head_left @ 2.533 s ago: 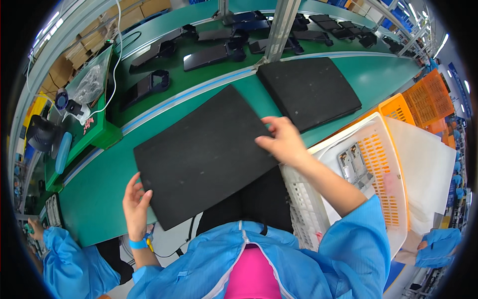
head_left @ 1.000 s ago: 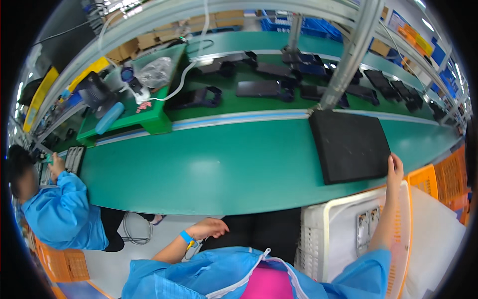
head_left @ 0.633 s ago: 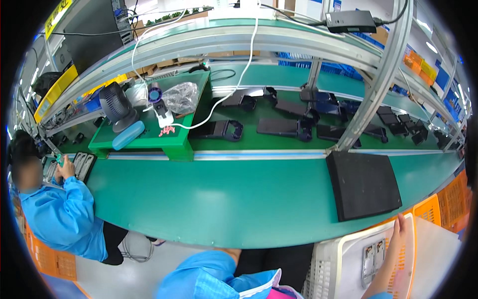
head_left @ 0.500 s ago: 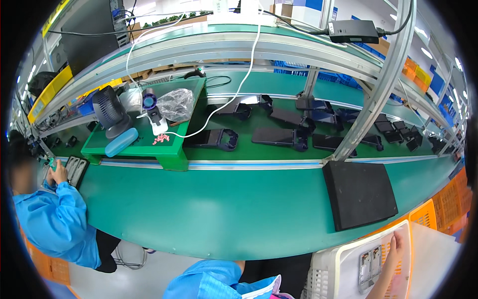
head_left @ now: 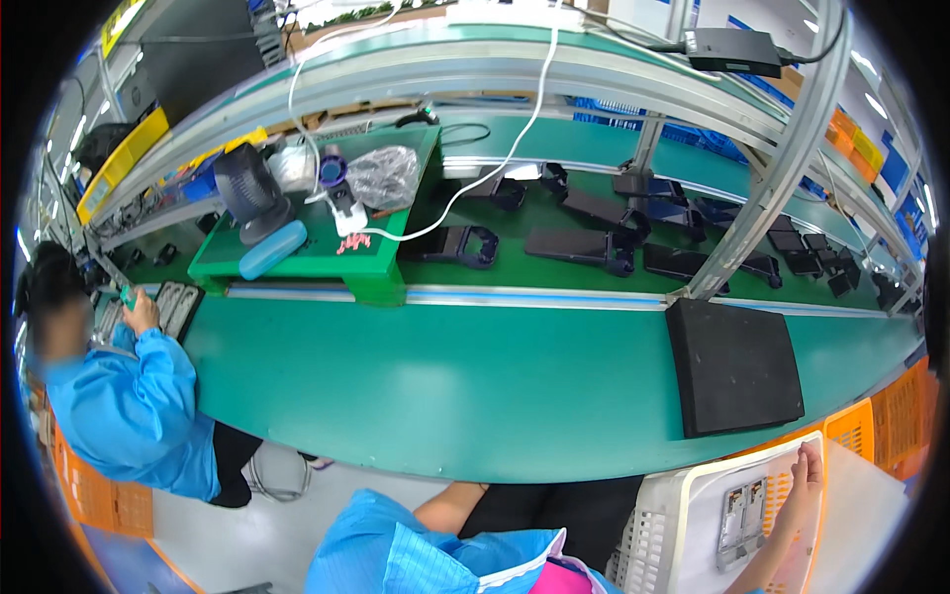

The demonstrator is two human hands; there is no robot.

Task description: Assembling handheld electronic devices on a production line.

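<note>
My right hand (head_left: 807, 473) is at the far right rim of a white plastic basket (head_left: 675, 515), its fingers bent against that edge. Inside the basket lies a grey metal-looking part with two long compartments (head_left: 742, 520), left of my wrist and apart from it. My left forearm (head_left: 450, 509) reaches toward the table's near edge; the left hand itself is hidden beneath the table. Just beyond the basket, a black flat block (head_left: 737, 366) lies on the green tabletop (head_left: 445, 396).
A co-worker in a blue smock (head_left: 129, 416) handles parts at the left. A green stand (head_left: 376, 282) carries a fan (head_left: 249, 188) and a blue case (head_left: 273, 249). Dark handheld devices (head_left: 579, 247) lie behind a metal rail. An upright post (head_left: 782, 168) rises behind the black block.
The whole view has shifted, so the table sits higher and farther right in it. My right hand stays at the basket's rim. More of my left forearm shows.
</note>
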